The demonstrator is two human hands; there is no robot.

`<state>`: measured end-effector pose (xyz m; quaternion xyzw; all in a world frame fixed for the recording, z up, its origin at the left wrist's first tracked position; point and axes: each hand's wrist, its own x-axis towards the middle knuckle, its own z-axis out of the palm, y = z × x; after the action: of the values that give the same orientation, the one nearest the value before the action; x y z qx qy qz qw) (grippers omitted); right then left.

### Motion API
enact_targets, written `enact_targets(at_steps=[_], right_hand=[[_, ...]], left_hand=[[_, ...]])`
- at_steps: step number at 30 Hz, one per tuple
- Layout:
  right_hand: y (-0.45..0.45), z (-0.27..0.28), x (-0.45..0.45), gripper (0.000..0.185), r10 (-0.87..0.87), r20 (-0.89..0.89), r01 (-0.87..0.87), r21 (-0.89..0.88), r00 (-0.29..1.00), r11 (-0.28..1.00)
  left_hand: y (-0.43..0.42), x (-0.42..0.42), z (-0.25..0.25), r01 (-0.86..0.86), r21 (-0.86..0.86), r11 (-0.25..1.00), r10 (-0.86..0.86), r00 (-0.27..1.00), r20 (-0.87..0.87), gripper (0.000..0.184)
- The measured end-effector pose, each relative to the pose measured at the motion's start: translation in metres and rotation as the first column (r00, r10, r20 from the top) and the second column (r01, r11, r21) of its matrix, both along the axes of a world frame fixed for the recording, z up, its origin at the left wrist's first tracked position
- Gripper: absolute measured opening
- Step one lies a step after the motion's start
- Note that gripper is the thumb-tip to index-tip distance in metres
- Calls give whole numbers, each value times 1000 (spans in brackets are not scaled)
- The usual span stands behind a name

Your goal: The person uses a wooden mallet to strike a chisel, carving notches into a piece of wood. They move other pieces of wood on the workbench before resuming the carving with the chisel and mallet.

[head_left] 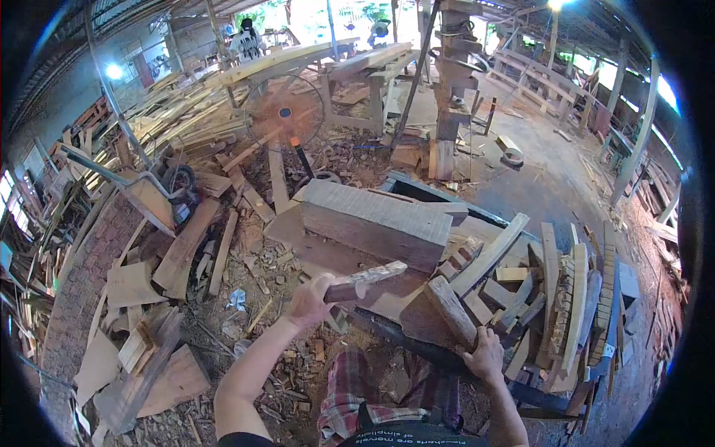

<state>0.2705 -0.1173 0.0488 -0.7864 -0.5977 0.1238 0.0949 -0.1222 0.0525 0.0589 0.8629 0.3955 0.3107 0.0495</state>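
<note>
My left hand (311, 302) is closed around the near end of a short wooden piece (365, 281) with a rough, pale upper face, held up in front of a large wooden block (376, 221). On the right, my right hand (486, 354) grips the lower end of a longer, thick wooden piece (451, 313), which slants up and to the left over the dark edge of the work surface (417, 341). The fingers of my left hand are partly hidden by the piece.
Stacked curved wood strips (573, 298) lie on the right. A fan (284, 112) stands beyond the block, and a wheelbarrow (145, 195) is at the left. Wood scraps and chips cover the ground. A person (247, 43) is in the far background.
</note>
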Motion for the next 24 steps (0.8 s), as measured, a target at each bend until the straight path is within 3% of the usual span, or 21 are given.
enact_targets(at_steps=[1, 3, 5, 7, 9, 11, 15, 18, 20, 24], right_hand=[[0, 1, 0, 62, -6, 3, 6, -15, 1000, 1000], [4, 2, -2, 61, -22, 21, 23, -37, 1000, 999], [1, 2, -2, 60, -10, -3, 10, 23, 1000, 1000], [1, 2, -3, 60, -6, -4, 6, 58, 1000, 998], [-1, -7, -2, 59, -4, 51, -3, 129, 999, 992], [0, -2, -3, 59, 4, 52, -8, 71, 999, 997], [1, 3, -7, 57, -1, 43, -2, 59, 999, 998], [1, -4, -5, 57, -7, 65, 1, 94, 998, 996], [-2, -3, -6, 57, -12, 62, 7, 82, 998, 997], [1, -2, -4, 57, -16, 11, 15, 78, 1000, 997]], left_hand=[[7, -3, -5, -3, -3, 1000, 3, 1000, 3, 39], [21, -11, -14, 170, 156, 973, -162, 985, -64, 31], [29, -21, -34, 152, 86, 985, -135, 974, -183, 30], [34, -32, -57, 87, 91, 992, -78, 992, -96, 30], [14, -19, -23, -66, 126, 990, 75, 995, -70, 27], [6, -20, -21, -169, 42, 985, 174, 959, -224, 28], [-2, -26, -39, -121, 7, 993, 120, 970, -210, 36], [-4, -22, -37, -212, -100, 972, 183, 953, -241, 44], [4, -20, -31, -237, -240, 941, 182, 955, -233, 59], [17, -12, -11, -276, -286, 918, 183, 932, -313, 65]])
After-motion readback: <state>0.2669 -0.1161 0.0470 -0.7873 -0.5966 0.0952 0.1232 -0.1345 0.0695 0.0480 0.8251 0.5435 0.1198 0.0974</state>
